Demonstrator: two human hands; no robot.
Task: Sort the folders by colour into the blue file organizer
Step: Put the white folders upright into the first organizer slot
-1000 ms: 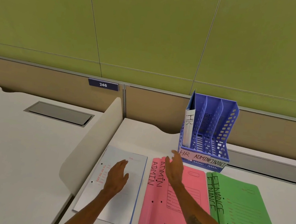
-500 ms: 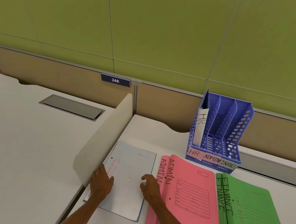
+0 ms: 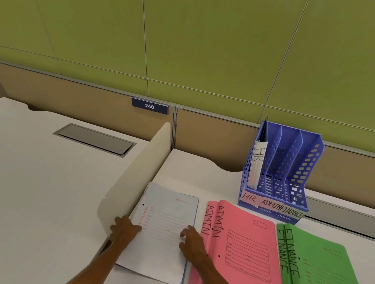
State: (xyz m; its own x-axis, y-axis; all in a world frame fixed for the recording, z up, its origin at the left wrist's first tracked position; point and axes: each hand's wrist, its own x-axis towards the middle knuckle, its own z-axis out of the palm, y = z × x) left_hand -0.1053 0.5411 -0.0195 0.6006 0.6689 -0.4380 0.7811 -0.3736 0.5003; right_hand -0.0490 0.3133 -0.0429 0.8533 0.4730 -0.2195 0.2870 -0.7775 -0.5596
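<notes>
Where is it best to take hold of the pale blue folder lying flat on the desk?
Probably by its two long edges, one hand from each side. The pale blue folder lies flat, so an edge must be lifted first; the left hand touches its left edge and the right hand rests near its right edge.

Both hands (image 3: 191,240) now flanking white folder (image 3: 167,211)

"246" plaque (image 3: 149,106); "HR ADMIN FINANCE" organizer (image 3: 313,159)

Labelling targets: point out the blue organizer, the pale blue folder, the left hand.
blue organizer (image 3: 314,161), head view, right side wall.
pale blue folder (image 3: 160,239), head view, front cover.
left hand (image 3: 125,227), head view, back of hand.
</notes>
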